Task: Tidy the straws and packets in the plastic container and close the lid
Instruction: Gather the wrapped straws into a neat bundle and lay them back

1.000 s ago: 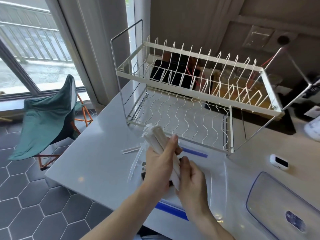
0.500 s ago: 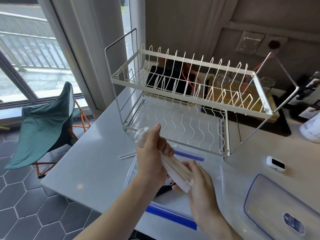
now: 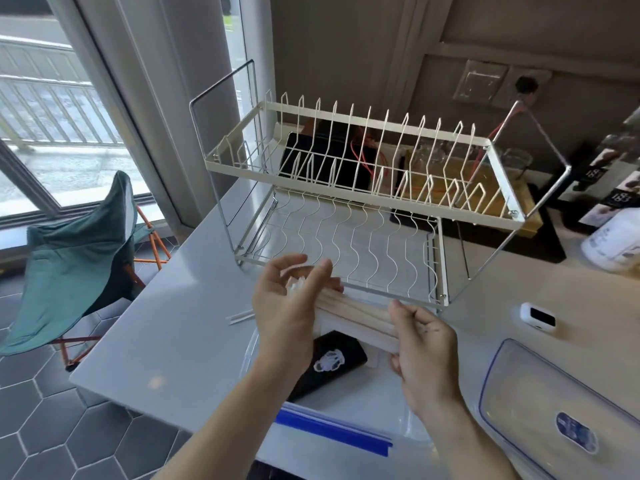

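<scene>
A bundle of paper-wrapped straws (image 3: 356,315) lies almost level between my two hands, over the clear plastic container (image 3: 408,415) with its blue clip (image 3: 332,433). My left hand (image 3: 287,313) cups the bundle's left end with the fingers spread. My right hand (image 3: 424,351) grips the right end. A black packet (image 3: 329,363) with a white print lies inside the container under the bundle. The clear lid (image 3: 540,407), with a blue rim and a blue label, lies on the counter to the right. One loose wrapped straw (image 3: 240,317) rests on the counter left of my left hand.
A two-tier wire dish rack (image 3: 363,202) stands right behind the container. A small white device (image 3: 538,316) sits on the counter at right and a white bottle (image 3: 613,237) further back. The counter's edge drops to a tiled floor with a green folding chair (image 3: 76,261) at left.
The straw bundle has swung from upright to nearly level. My left hand slid to its left end and opened its fingers, and my right hand took the right end. The view tilted up slightly.
</scene>
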